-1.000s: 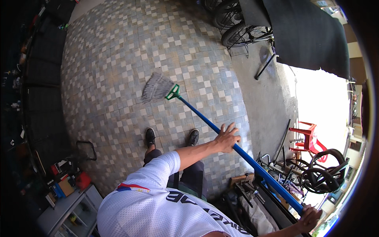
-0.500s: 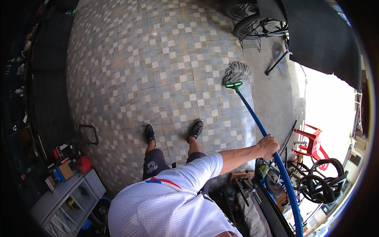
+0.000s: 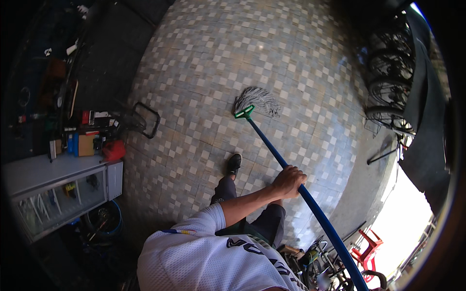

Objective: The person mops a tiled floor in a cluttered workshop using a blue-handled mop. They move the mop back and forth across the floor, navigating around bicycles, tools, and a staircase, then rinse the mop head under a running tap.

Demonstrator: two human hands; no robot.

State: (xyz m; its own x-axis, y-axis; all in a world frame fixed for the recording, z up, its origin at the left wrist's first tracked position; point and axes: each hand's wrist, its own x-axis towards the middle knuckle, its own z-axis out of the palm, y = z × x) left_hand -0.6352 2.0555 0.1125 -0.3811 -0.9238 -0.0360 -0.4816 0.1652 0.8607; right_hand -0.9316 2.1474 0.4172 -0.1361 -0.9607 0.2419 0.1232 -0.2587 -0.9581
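My left hand is wrapped round the blue handle of a mop, with the left arm reaching across in front of my body. The handle slants from the lower right edge up to a green clamp. Grey and white mop strands lie spread on the tiled floor, ahead of my dark shoe. My right hand does not show; the handle's near end runs out of the picture at the bottom.
A grey glass-fronted cabinet stands at left, with boxes and a red item on it. A black metal frame is beside it. Bicycles line the far right. A red plastic chair and bicycle parts are at lower right.
The mop strands have moved left over the tiles, away from the concrete strip on the right. My left hand has moved with the handle. My view and body have turned, and the legs have shifted.
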